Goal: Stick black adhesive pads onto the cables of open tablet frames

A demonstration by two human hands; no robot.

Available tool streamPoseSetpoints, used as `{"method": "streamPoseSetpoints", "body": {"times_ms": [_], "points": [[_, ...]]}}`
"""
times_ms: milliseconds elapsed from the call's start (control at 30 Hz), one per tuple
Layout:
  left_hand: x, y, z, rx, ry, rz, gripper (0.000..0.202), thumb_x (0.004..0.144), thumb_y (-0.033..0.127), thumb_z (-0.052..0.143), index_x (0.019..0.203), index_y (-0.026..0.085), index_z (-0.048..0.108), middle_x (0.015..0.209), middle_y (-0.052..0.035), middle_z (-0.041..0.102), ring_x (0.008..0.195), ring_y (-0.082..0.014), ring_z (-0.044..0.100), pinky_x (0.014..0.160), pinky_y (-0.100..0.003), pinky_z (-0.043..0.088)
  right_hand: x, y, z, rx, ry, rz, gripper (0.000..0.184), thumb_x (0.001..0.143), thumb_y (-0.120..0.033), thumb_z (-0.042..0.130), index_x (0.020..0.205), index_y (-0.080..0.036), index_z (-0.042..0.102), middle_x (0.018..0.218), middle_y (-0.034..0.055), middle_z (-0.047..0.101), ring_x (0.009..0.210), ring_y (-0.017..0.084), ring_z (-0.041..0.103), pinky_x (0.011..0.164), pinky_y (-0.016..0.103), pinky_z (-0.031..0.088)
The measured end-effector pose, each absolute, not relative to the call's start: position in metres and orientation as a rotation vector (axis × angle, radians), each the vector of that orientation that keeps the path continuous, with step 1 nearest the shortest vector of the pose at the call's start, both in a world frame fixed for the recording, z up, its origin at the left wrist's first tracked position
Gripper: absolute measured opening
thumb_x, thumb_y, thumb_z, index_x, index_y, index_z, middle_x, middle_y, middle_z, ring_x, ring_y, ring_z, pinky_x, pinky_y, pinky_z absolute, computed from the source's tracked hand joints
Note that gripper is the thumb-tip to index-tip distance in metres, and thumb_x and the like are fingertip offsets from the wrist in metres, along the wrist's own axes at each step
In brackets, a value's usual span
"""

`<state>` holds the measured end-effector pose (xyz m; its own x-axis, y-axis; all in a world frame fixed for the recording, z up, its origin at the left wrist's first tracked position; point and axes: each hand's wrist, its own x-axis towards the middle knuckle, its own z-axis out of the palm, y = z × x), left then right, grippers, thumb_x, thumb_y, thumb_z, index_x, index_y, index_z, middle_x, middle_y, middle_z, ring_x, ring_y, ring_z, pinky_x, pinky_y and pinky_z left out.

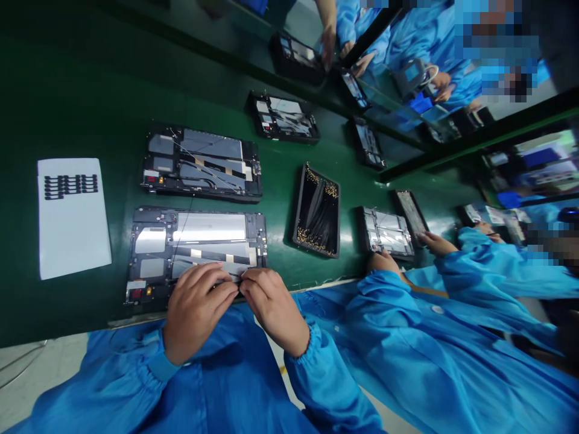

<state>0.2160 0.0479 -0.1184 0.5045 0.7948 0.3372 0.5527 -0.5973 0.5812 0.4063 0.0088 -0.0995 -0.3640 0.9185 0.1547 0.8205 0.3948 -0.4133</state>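
Note:
My left hand (196,307) and my right hand (274,304) meet at the lower right edge of an opened electronic device (210,226), possibly a phone or tablet body. Fingers on both hands are pinched together, and whatever is between them is hidden. The device has silver panels, black strips and a small red and yellow part at its lower left. A thin dark cable (181,232) runs across it. Just behind lies a second opened device (212,141) of the same kind, with loose thin cables over it.
White paper (75,235) with rows of small black pieces lies at left. Right of the devices stands a black tray (295,211) of thin black cables with gold ends. Another device (287,114) sits farther back. Co-workers in blue handle a device (388,229) at right, near a dark rail.

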Motion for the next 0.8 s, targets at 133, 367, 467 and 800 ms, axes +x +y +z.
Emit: {"method": "streamPoseSetpoints", "body": {"times_ms": [133, 367, 467, 800], "points": [[0.217, 0.047, -0.118, 2.364, 1.117, 0.832, 0.011, 0.097, 0.023, 0.06, 0.09, 0.024, 0.069, 0.101, -0.0009, 0.071, 0.116, -0.0255, 0.06, 0.099, -0.044, 0.045, 0.406, 0.01, -0.099, -1.524, -2.335, 0.366, 0.015, 0.104, -0.018, 0.049, 0.112, -0.017, 0.062, 0.116, 0.0105, 0.066, 0.103, 0.023, 0.057, 0.09, 0.039, 0.052], [0.219, 0.049, -0.115, 2.36, 1.124, 0.836, 0.015, 0.096, 0.021, 0.059, 0.087, 0.024, 0.069, 0.099, -0.0007, 0.071, 0.112, -0.024, 0.062, 0.096, -0.042, 0.046, 0.418, 0.008, -0.104, -1.403, -2.071, 0.49, 0.01, 0.101, -0.017, 0.056, 0.108, -0.02, 0.062, 0.113, 0.0094, 0.065, 0.108, 0.021, 0.062, 0.092, 0.037, 0.056], [0.221, 0.05, -0.113, 2.363, 1.138, 0.819, 0.013, 0.095, 0.022, 0.061, 0.086, 0.024, 0.07, 0.097, -0.0009, 0.071, 0.112, -0.0243, 0.063, 0.095, -0.042, 0.046, 0.419, 0.006, -0.107, -1.424, -2.02, 0.454, 0.01, 0.099, -0.016, 0.06, 0.108, -0.02, 0.062, 0.11, 0.0096, 0.065, 0.105, 0.021, 0.063, 0.089, 0.037, 0.056], [0.223, 0.049, -0.115, 2.371, 1.167, 0.811, 0.011, 0.094, 0.022, 0.063, 0.086, 0.024, 0.069, 0.095, -0.0005, 0.071, 0.109, -0.0242, 0.063, 0.094, -0.042, 0.045, 0.415, 0.006, -0.108, -1.453, -2.032, 0.438, 0.007, 0.098, -0.015, 0.061, 0.103, -0.019, 0.064, 0.105, 0.0088, 0.066, 0.1, 0.021, 0.063, 0.086, 0.036, 0.053]]}}
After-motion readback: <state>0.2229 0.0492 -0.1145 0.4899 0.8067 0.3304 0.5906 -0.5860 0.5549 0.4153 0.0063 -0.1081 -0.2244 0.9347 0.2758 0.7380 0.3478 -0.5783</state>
